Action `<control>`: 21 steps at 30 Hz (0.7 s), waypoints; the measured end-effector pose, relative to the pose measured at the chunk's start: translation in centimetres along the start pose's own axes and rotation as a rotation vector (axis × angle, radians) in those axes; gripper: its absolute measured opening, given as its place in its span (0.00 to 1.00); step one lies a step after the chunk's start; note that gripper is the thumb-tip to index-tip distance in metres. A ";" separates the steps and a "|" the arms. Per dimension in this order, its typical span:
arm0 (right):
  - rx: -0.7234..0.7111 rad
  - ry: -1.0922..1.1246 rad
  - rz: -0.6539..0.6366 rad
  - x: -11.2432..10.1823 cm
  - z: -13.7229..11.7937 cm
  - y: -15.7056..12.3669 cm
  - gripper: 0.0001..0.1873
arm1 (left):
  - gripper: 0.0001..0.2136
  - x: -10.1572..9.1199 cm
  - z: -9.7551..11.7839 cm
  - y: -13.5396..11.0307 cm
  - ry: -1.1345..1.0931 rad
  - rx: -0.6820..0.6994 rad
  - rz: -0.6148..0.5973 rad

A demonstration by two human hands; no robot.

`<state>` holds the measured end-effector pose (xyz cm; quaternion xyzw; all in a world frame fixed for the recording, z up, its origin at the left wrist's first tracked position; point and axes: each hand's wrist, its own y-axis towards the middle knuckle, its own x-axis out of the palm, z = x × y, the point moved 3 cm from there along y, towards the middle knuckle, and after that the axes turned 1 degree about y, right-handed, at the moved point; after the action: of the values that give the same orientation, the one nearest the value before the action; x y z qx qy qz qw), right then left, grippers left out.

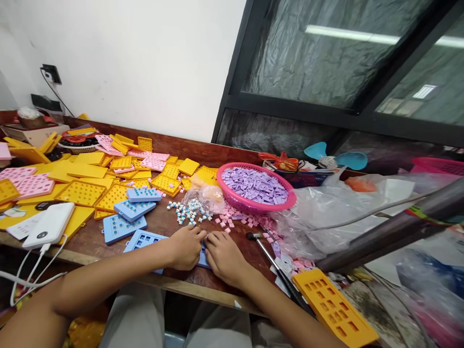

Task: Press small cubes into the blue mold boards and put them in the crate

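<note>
Loose pale grey cloth trousers (134, 316) cover the legs at the bottom centre of the frame. The bare left forearm (97, 290) and bare right forearm (282, 304) enter from the lower corners, ending in a bare left hand (184, 247) and a bare right hand (225, 258)

Matt plastic trays (123, 228) — glossy wood tabletop (159, 217)

A sky-blue tray (143, 240) shows a grid of darker square holes, and the yellow tray (80, 193) beside it has rows of square holes. A hot-pink basket (235, 205) with a woven-looking wall holds lilac keycaps (255, 185), while paler pink keycaps (232, 220) dot the reddish-brown tabletop (159, 212).
</note>
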<state>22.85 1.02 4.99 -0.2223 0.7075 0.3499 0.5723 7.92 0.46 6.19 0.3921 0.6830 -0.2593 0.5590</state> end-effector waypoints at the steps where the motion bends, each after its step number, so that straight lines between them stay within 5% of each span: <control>1: 0.038 0.058 -0.009 -0.2 1.0 0.6 0.12 | 0.16 0.0 0.0 0.0 0.006 0.002 -0.002; 5: 0.399 0.197 0.089 -0.9 6.4 3.4 0.11 | 0.17 0.4 0.2 -0.4 0.017 -0.009 -0.002; 9: 0.541 0.151 0.127 0.0 8.6 5.1 0.14 | 0.17 0.6 -1.2 -1.0 -0.112 -0.052 0.068; 13: 0.556 0.173 0.138 1.5 8.4 5.5 0.10 | 0.16 0.7 -3.8 -0.7 -0.401 -0.195 0.029; 17: 0.502 0.236 0.125 2.1 8.5 5.5 0.05 | 0.08 0.9 -5.8 1.3 -0.560 -0.339 -0.145; 21: 0.424 0.305 0.082 1.1 8.8 4.9 0.05 | 0.13 1.5 -7.3 3.9 -0.598 -0.353 -0.341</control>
<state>24.84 10.97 4.18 -0.1186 0.8516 0.1790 0.4781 6.98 8.75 6.83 0.0778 0.5794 -0.3298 0.7413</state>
